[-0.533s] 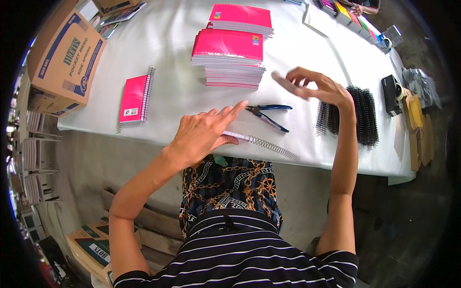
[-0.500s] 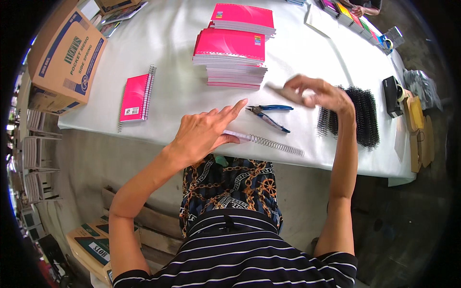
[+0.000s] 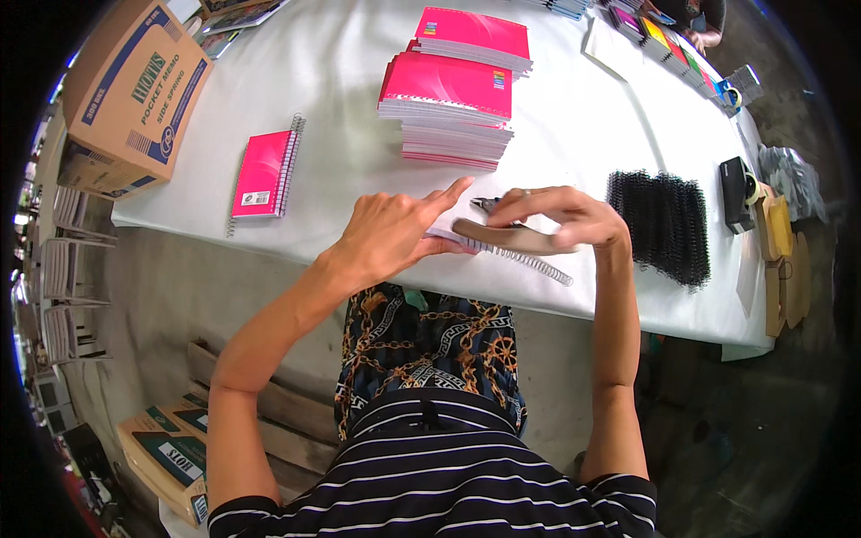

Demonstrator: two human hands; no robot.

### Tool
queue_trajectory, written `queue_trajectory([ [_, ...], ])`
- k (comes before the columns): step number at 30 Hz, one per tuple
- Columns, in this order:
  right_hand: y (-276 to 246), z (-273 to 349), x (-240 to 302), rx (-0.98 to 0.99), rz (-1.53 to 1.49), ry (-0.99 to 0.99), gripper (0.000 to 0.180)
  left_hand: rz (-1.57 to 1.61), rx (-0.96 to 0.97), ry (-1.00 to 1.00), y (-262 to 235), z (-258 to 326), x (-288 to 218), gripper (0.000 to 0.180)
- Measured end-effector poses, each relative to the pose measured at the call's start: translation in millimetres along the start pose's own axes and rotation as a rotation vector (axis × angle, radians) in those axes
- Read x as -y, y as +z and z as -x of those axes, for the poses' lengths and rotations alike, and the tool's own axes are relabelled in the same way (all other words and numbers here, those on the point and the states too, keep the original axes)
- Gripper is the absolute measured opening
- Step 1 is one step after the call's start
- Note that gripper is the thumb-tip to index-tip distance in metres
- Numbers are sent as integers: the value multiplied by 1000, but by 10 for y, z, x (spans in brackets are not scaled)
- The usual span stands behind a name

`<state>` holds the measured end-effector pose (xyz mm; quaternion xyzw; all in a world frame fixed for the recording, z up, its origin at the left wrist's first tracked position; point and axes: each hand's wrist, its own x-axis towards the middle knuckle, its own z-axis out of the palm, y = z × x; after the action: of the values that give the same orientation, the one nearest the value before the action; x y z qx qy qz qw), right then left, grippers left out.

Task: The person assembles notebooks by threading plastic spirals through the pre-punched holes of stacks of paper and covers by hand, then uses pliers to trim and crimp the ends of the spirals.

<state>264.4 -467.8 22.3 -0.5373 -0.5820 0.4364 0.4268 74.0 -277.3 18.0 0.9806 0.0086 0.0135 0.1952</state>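
Note:
My left hand (image 3: pixel 386 229) pinches a small notebook (image 3: pixel 446 235) at the table's near edge, index finger stretched out. Most of that notebook is hidden under the hand. A metal spiral coil (image 3: pixel 543 268) runs from its edge to the right, its free end sticking out. My right hand (image 3: pixel 574 215) grips a flat, curved brown strip (image 3: pixel 516 238), which lies over the start of the coil; its exact kind is unclear. Behind the right fingers only the tip of the pliers (image 3: pixel 484 204) shows. To the left lies a pink notebook (image 3: pixel 262 175) with a coil projecting from both ends.
Stacks of pink notebooks (image 3: pixel 448 85) stand at the middle back. Bundled black coils (image 3: pixel 659 224) lie to the right, beside a black tape dispenser (image 3: pixel 737 195). A cardboard box (image 3: pixel 134 99) occupies the far left. Another person's hand (image 3: pixel 704 38) is at the far right.
My right hand has come left and nearer with the brown strip, from above the pliers to the coil by my left hand. It now covers most of the pliers. The view has shifted slightly.

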Motion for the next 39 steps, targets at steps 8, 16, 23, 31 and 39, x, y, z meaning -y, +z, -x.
queue_trajectory([
  [8, 13, -100, 87, 24, 68, 62, 76, -44, -26, -18, -19, 16, 33, 85],
  [16, 15, -144, 41, -5, 31, 73, 73, -86, -47, -70, -28, 60, 112, 81],
  [23, 45, -307, 88, -60, 288, 321, 75, 60, -246, 21, 101, 77, 232, 76],
  [31, -36, -262, -12, -41, 112, 155, 70, 646, -348, -72, 183, 70, 300, 98],
  [39, 40, -321, -71, -57, -197, -67, 69, 746, -481, -81, 410, 137, 345, 97],
])
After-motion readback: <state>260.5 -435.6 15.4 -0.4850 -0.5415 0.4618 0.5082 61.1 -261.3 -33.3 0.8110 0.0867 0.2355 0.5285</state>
